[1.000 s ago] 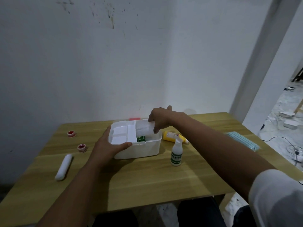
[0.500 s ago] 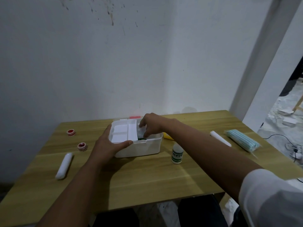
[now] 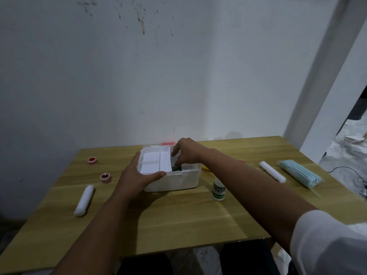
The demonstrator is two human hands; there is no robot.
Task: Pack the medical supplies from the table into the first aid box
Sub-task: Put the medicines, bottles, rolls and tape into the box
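The white first aid box (image 3: 178,180) stands mid-table with a white divided tray (image 3: 156,162) resting across its left half. My left hand (image 3: 137,175) grips the box's left front corner, thumb along the rim. My right hand (image 3: 187,152) reaches into the right half, fingers curled down beside a green item (image 3: 175,169); whether it holds anything is hidden. On the table lie two red tape rolls (image 3: 92,161) (image 3: 105,177), a white roll (image 3: 84,200) at left, a small green-labelled bottle (image 3: 218,190), another white roll (image 3: 272,172) and a pack of blue masks (image 3: 299,175) at right.
The wooden table (image 3: 178,221) stands against a white wall. A yellow item (image 3: 206,168) peeks out behind my right forearm. A red-edged white lid (image 3: 167,144) lies behind the box. A doorway and cluttered floor are at far right.
My right hand moved from the box's right rim down into the box's right half. My left hand stays on the box. The view shifted, revealing the right white roll.
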